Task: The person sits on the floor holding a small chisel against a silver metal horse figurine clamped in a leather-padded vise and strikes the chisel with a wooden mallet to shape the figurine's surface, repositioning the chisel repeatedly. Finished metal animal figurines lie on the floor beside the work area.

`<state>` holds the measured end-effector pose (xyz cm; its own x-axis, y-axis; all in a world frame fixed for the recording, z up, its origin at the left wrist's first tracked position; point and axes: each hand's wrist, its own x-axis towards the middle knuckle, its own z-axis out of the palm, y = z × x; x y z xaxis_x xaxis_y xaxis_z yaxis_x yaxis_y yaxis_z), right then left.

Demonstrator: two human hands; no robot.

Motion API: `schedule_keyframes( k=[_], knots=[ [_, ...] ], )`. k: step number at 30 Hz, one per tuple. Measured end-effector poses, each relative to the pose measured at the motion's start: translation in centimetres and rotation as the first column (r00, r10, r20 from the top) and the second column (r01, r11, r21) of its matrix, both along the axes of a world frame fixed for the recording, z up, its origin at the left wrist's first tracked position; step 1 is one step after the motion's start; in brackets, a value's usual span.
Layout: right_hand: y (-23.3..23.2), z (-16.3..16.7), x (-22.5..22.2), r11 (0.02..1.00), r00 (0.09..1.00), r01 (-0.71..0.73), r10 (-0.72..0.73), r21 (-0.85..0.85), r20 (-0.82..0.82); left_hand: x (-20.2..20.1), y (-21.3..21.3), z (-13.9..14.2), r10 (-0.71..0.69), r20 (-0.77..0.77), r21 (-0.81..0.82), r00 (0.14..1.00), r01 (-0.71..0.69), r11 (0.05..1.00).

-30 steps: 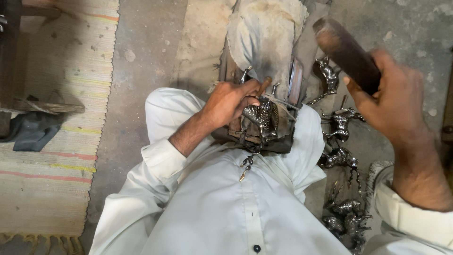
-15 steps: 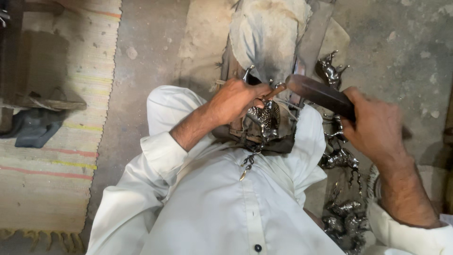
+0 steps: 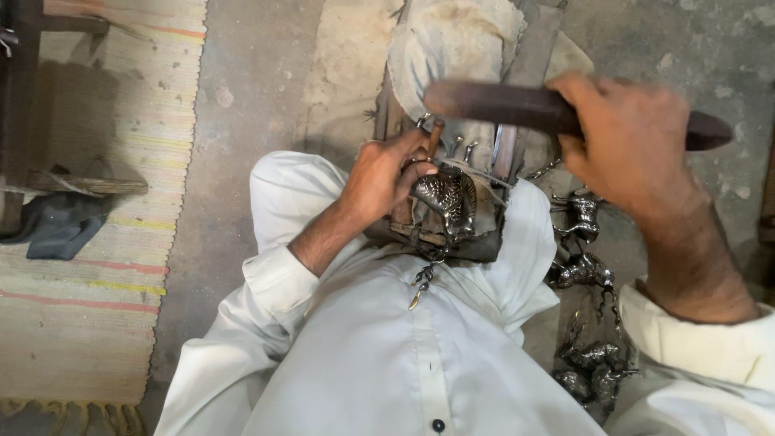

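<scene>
Here, at the far left, a striped woven mat [image 3: 89, 266] lies on the concrete floor [image 3: 250, 97], with a dark grey cloth [image 3: 56, 230] bunched on it beside a wooden frame [image 3: 24, 121]; further in, the person's white shirt [image 3: 379, 355] fills the lower middle of the view; the left hand [image 3: 386, 173] rests at the knees, its fingers [image 3: 420, 165] closed narrowly round a thin metal punch [image 3: 436, 136] held upright, its tip set against a small silvery metal figure [image 3: 446, 200]; that figure sits just beside the left hand, braced in a dark worn holder [image 3: 452, 242] at the lap, below a cloth-wrapped block [image 3: 452, 48]; to the right, the right hand [image 3: 630, 141] is raised above the work, its fingers wrapped tight round a dark wooden mallet [image 3: 517, 105] that lies crosswise over the punch, blurred at its near end; lower right, several more metal animal figures [image 3: 585, 274] lie heaped on the floor near the right sleeve [image 3: 710, 347].
</scene>
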<state>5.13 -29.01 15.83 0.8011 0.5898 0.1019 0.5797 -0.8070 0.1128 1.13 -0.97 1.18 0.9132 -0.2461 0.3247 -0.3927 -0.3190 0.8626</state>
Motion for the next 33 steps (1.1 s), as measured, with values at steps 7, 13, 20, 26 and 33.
schedule_keyframes(
  k=[7,13,20,26,33],
  knots=[
    [3.5,2.5,1.9,0.99,0.999,0.004,0.003,-0.138,0.049,-0.6,-0.6,-0.5,0.113,-0.146,-0.058,0.983,-0.123,0.991],
    [5.4,3.0,2.4,0.971,1.0,-0.013,0.015,-0.24,0.007,-1.0,-0.8,-0.5,0.146,-0.155,-0.08,0.977,-0.16,0.984],
    [5.9,4.1,1.8,0.967,0.983,-0.118,0.146,-0.224,0.115,-1.5,-0.4,0.2,0.142,-0.118,-0.125,0.983,-0.157,0.98],
    [5.1,2.4,1.5,0.925,0.988,0.027,-0.081,-0.378,-0.128,-1.5,-0.5,-0.5,0.138,-0.235,-0.163,0.962,-0.179,0.97],
    [-1.3,-2.1,1.1,0.952,0.881,0.248,-0.145,0.179,-0.45,-1.9,1.8,-2.3,0.052,-0.382,-0.532,0.923,-0.266,0.803]
  ],
)
